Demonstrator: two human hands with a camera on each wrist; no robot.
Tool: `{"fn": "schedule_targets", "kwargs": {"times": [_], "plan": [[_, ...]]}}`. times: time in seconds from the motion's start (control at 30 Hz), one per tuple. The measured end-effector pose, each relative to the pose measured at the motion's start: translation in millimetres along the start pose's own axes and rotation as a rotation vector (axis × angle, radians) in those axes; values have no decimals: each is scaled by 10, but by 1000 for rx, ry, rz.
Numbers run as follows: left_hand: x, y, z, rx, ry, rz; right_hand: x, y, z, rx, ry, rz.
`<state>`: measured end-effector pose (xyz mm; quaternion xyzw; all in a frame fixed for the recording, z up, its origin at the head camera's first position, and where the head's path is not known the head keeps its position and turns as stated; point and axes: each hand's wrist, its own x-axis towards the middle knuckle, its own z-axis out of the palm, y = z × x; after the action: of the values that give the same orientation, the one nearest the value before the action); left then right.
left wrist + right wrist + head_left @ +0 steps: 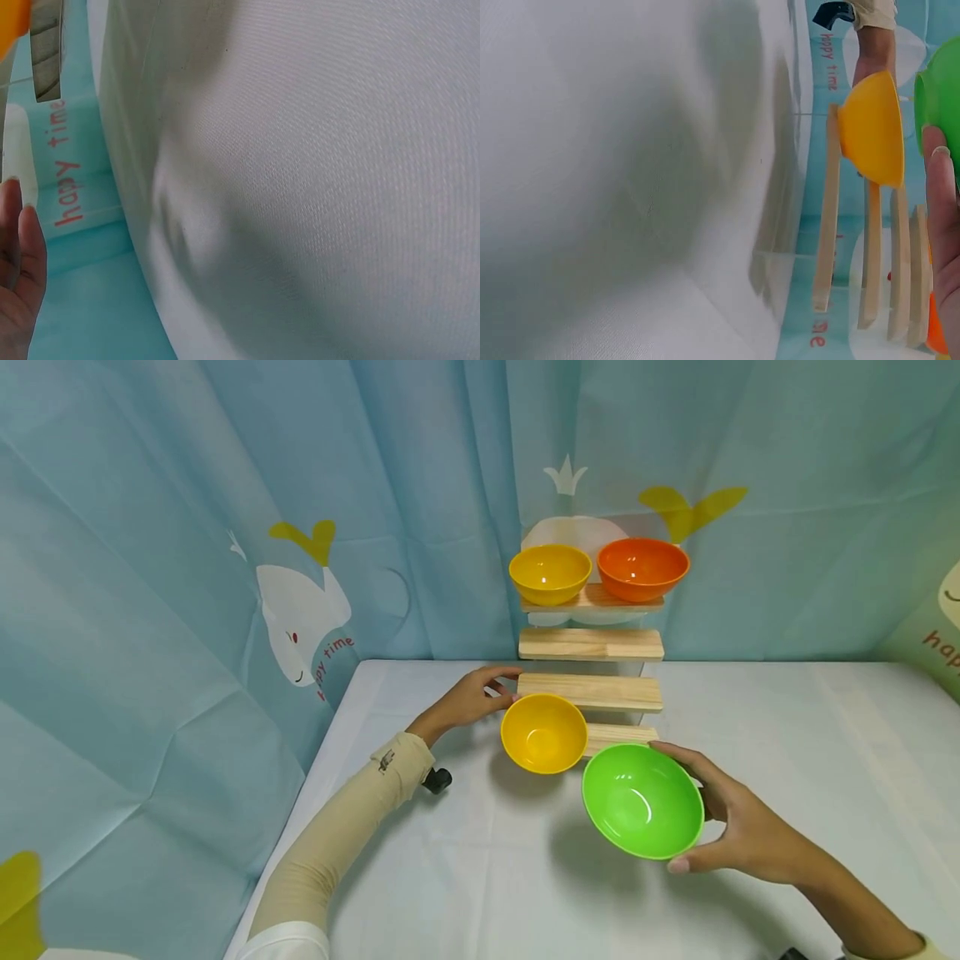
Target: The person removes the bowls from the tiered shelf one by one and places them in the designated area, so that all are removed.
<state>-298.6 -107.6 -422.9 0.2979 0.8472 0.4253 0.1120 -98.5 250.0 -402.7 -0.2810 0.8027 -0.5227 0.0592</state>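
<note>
Landmark is the wooden rack (590, 645), 4 steps, standing on the white worktop (795, 735).

Your right hand (738, 835): grip is holding the green bowl (637, 806) by its right side, thumb on the near rim, fingers round the far side. You've got that bowl in the air, in front of the rack's lowest step and toward the rack's right end. Its inside faces your head camera.

Your left hand (476, 693): at the rack's left end, grip fairly wide, thumb and fingers apart, nothing held. Fingertips are right by the end of the step 2nd from the bottom; thumb is right by the rim of the front yellow bowl (543, 735). Can't tell from your views if either actually touches.

The front yellow bowl sits upright on the left end of the rack's lowest step; your right wrist view shows its base on the slat.

Rack's top step carries 2 more, side by side: upper yellow bowl (550, 575) on the left, orange bowl (643, 570) on the right. They're upright.

Behind the rack you have a blue curtain (427, 527) with whale prints. Your beige left sleeve (337, 835) runs in from the rack's front left.
</note>
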Motion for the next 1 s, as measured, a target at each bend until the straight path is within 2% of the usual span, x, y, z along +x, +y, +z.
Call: {"fn": "schedule_targets", "kwargs": {"times": [0.3, 0.57, 0.8, 1.0], "plan": [[11, 13, 2, 0, -11, 7, 30, 25, 42, 122, -96, -39], [-1, 9, -11, 7, -5, -10, 81, 28, 154, 180, -177, -101], [7, 0, -25, 10, -19, -14, 84, 18, 268, 202, -232, -29], [22, 1, -1, 14, -8, -26, 89, 45, 376, 174, -237, 4]]}}
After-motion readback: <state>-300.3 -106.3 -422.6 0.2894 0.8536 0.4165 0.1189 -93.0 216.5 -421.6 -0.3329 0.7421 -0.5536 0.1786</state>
